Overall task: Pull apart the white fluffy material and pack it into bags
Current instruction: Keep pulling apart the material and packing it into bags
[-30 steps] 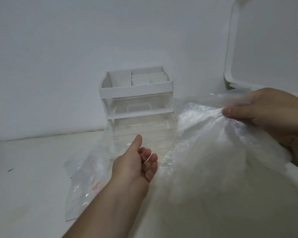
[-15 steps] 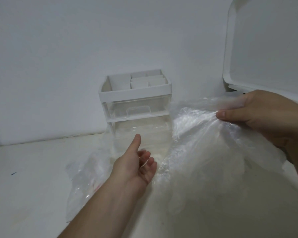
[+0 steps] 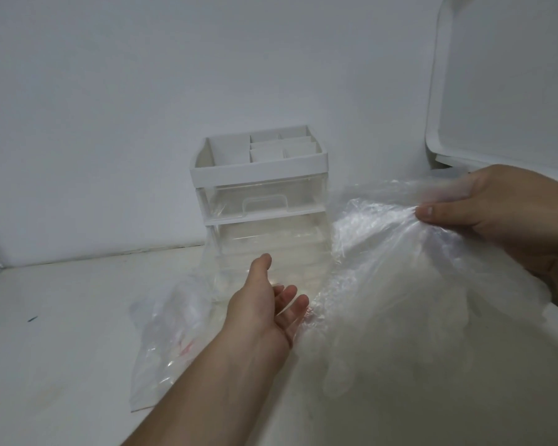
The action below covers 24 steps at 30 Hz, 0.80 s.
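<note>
Two hands: bare, both in frame, well apart.
left hand [image 3: 264,304]: centre of frame, forearm rising from the bottom edge; palm turned rightward, fingers relaxed and slightly spread, thumb stretched forward; holding nothing; fingertips right at the left edge of the bag [image 3: 400,284], contact unclear.
right hand [image 3: 503,220]: right edge, mid-height; thumb and curled fingers pinching the bag's crumpled top edge, lifted above the table [image 3: 62,317].
bag: large, clear, wrinkled; filling the lower right, draped from the right hand down to the table.
fluff [image 3: 384,346]: pale, cloudy mass seemingly inside the bag, lower right; blurred through plastic, cannot tell for sure.
small bag [image 3: 165,342]: clear, flat on the table, left of lower centre, beside the left forearm; red mark on it.
organizer [image 3: 261,194]: white compartment tray on top, clear drawers below; centre, against the wall [image 3: 142,107], beyond the left hand.
lid [image 3: 503,75]: white, upright, upper right corner.
</note>
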Tool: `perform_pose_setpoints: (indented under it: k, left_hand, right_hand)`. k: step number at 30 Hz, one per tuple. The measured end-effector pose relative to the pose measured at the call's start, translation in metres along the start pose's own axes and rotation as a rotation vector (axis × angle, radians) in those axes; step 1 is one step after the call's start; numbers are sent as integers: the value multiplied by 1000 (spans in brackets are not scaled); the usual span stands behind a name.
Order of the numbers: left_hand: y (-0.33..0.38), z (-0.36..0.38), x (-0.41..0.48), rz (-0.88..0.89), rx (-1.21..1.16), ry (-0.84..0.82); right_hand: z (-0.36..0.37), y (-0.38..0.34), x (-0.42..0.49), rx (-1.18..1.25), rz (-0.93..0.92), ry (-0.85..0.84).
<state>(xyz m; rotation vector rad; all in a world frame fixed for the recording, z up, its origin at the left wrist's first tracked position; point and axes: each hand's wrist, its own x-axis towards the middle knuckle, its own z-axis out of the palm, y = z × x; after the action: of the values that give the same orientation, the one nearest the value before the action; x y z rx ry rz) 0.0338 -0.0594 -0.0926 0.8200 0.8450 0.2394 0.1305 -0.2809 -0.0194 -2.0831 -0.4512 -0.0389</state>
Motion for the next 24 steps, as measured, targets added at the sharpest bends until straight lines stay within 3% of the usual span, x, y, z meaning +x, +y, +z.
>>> perform_pose_setpoints:
  k: [5,7,9,11,13,14,16,18,21,24]
  left_hand:
    - [-2,-6,-3,13,72,21]
    - [-4,-6,-12,100,111,54]
    - [1,0,-30,338,162,115]
    - [14,14,-51,730,336,84]
    - [31,33,-66,1129,716,-120]
    - [42,44,-70,1221,944,-262]
    - [58,72,-78,1210,1413,-499]
    - [69,96,-83,1157,1761,-590]
    - [78,120,-81,1070,1968,-602]
    - [82,129,-73,998,2010,-599]
  right_hand:
    - [0,1,1,6,-12,1]
    - [0,-1,-1,15,-18,-7]
    - [1,-4,-3,40,-17,-4]
    - [2,-4,-3,46,-8,9]
    - [3,-4,-3,29,-13,2]
    - [5,-6,-3,22,-22,-8]
    - [3,-8,-5,11,-43,-35]
    - [2,-10,-7,27,-64,-71]
    - [0,-12,-11,73,-101,-121]
    - [0,-11,-11,155,-120,-133]
